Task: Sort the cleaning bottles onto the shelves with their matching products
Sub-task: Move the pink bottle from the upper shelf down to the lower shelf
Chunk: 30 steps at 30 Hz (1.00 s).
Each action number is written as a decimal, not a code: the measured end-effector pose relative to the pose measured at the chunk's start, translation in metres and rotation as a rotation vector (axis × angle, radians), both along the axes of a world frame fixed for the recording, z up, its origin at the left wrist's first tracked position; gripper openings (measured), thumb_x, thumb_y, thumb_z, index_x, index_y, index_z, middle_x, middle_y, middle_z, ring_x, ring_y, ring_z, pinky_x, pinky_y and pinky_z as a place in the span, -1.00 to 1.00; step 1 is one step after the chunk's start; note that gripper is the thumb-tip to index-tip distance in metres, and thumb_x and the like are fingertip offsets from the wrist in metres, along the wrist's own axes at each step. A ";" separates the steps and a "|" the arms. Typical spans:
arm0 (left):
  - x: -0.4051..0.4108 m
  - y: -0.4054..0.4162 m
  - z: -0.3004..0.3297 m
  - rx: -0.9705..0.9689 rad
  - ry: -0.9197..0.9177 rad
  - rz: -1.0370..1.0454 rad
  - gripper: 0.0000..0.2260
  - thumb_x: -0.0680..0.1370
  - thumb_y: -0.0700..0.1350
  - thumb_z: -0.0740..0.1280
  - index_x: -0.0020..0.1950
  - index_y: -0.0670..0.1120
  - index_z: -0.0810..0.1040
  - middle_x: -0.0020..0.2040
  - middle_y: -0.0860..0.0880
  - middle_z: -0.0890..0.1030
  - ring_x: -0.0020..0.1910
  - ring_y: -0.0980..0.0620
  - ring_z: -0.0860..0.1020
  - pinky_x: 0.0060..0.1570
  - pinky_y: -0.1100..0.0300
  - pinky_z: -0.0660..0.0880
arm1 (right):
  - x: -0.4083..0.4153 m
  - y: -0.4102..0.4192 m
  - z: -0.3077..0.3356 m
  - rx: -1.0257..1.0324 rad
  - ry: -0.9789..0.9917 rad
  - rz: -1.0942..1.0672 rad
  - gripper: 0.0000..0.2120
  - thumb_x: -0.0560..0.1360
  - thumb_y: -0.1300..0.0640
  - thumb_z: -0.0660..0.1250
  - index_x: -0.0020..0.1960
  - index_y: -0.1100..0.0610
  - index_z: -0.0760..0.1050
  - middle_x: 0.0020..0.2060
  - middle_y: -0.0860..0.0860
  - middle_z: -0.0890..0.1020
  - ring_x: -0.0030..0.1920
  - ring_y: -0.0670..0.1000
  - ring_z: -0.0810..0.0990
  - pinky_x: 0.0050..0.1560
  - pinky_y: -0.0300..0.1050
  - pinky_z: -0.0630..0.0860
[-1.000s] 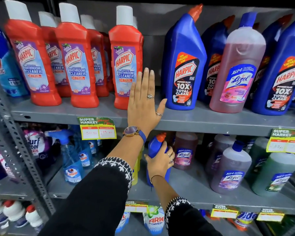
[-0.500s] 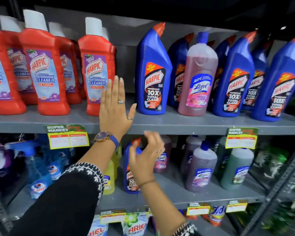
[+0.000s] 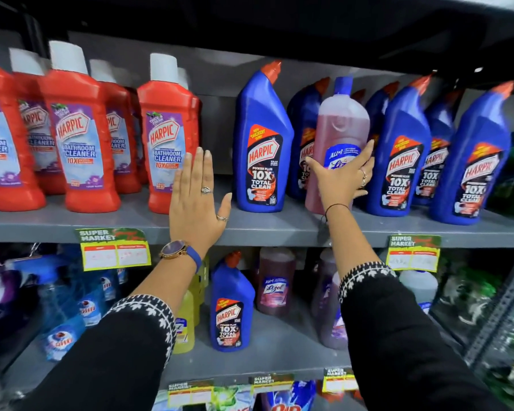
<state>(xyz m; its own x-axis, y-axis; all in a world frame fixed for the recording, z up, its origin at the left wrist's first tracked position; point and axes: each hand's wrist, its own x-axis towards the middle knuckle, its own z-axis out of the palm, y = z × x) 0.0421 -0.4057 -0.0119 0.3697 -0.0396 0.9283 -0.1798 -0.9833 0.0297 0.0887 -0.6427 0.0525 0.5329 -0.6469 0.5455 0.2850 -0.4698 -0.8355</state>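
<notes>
Currently, the right hand wraps the lower front of the translucent pink Lizol bottle with the blue cap, thumb on one side and fingers curled round the other, closing on its label. That bottle stands on the upper grey metal shelf, wedged among the blue Harpic toilet-cleaner bottles with orange angled spouts, so it is judged misplaced; matching pink Lizol bottles sit on the lower shelf. One blue Harpic bottle stands there too, likewise out of its group. The grip sits low on the body, probably to steady a tall container while it is drawn out between close neighbours. The bottle's long axis is vertical, cap up, label facing the person. The left hand is flat, fingers pressed together, thumb spread, its palm laid against the shelf edge beside the red Harpic bathroom-cleaner bottles with white caps, apparently as a brace; it holds nothing.
</notes>
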 end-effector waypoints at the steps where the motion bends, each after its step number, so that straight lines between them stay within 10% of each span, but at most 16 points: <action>1: 0.001 0.000 0.000 0.000 -0.002 0.000 -0.37 0.58 0.08 0.07 0.55 -0.20 0.01 0.54 -0.17 0.08 0.52 -0.13 0.02 0.50 0.06 -0.10 | 0.002 -0.001 0.004 -0.006 -0.012 0.010 0.21 0.13 -0.21 0.57 0.53 -0.04 -0.12 0.52 0.18 0.09 0.49 0.24 0.09 0.34 0.52 0.02; 19: -0.002 0.000 0.000 -0.004 -0.012 -0.018 -0.40 0.60 0.06 0.06 0.55 -0.21 0.04 0.54 -0.18 0.11 0.52 -0.14 0.03 0.49 0.05 -0.10 | -0.117 0.016 0.009 -0.051 -0.148 0.018 0.13 0.14 0.00 0.52 0.51 -0.15 -0.12 0.35 0.18 0.24 0.29 0.21 0.33 0.24 0.27 0.28; 30: -0.003 -0.001 0.000 0.002 0.019 0.001 -0.40 0.61 0.08 0.01 0.55 -0.20 -0.02 0.55 -0.18 0.08 0.52 -0.14 0.00 0.48 0.06 -0.15 | -0.148 0.038 -0.164 0.062 -0.035 0.105 0.18 0.10 0.07 0.63 0.47 -0.23 -0.06 0.43 0.02 0.22 0.44 0.05 0.16 0.40 0.12 0.19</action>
